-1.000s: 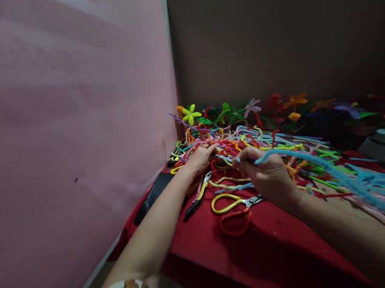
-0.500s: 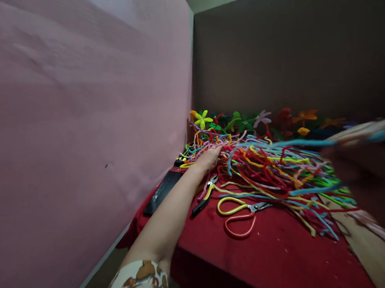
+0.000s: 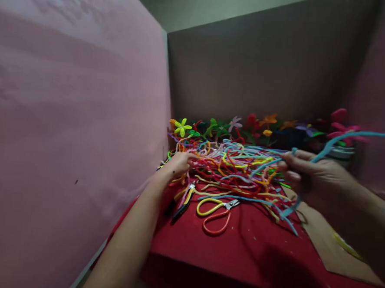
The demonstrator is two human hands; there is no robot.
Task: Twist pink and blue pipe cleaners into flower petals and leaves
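A heap of colourful fuzzy stems covers the back of the red cloth. My left hand reaches into the heap's left end, fingers pressed together by pink stems; what they hold, if anything, is too small to make out. Over the heap's right side, my right hand pinches light blue stems, one running off to the right edge. Scissors with a yellow and a red handle lie in front of the heap. Left of them are black-and-yellow pliers.
Fuzzy-stem flowers, among them a yellow one and a pink one, stand along the back wall. A pink wall rises at the left. Cardboard lies at the right under my forearm.
The view has turned to the right. My right hand has come in over the heap, with its blue stems now clearly visible. My left hand stays at the heap's left end.
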